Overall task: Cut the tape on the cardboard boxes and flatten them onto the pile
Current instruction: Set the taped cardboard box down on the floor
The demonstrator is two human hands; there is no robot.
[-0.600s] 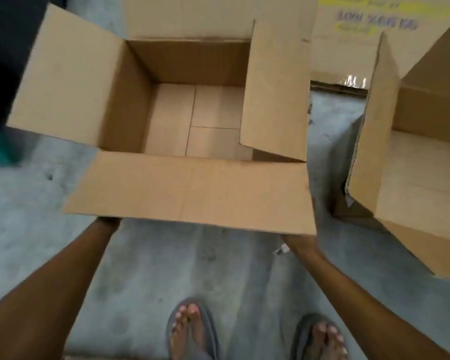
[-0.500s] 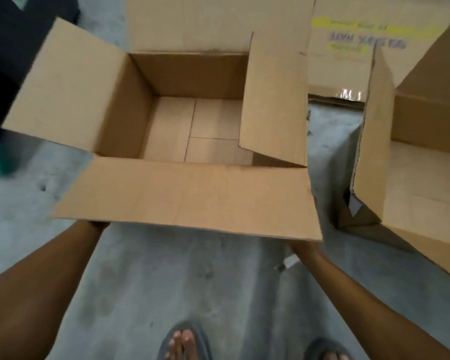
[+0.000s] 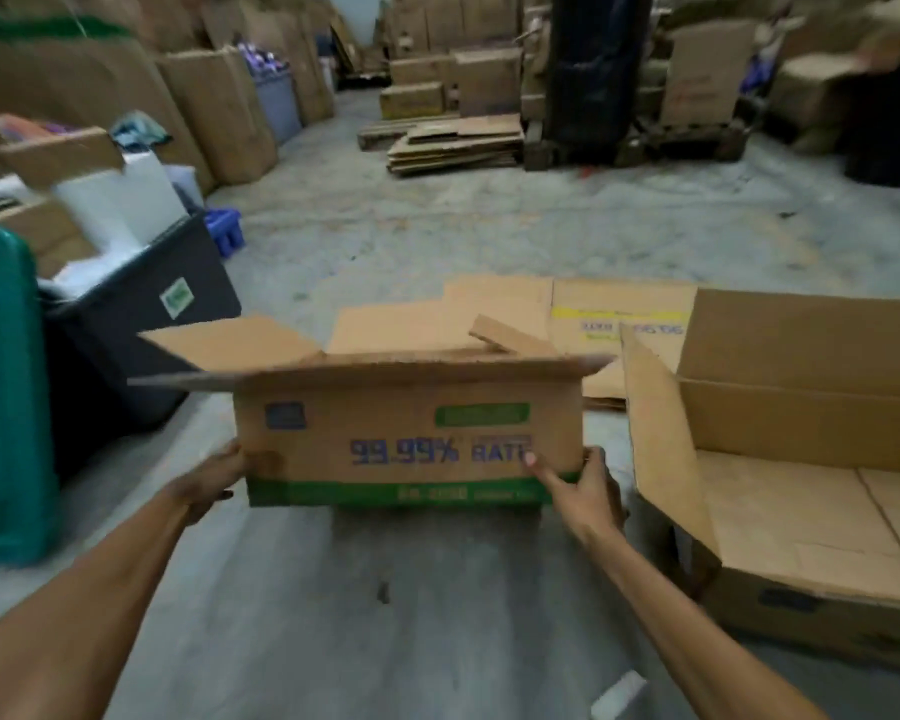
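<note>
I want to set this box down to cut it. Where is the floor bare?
Bare concrete floor lies under the held box, between the green bin and the open box. More beyond the flattened cardboard. Left is crowded by the black tub.

Dim, soft, motion-blurred, wide-angle warped edges

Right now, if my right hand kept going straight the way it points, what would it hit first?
The right hand already grips the brown printed cardboard box at its right end, so it would press into that box at once.
</note>
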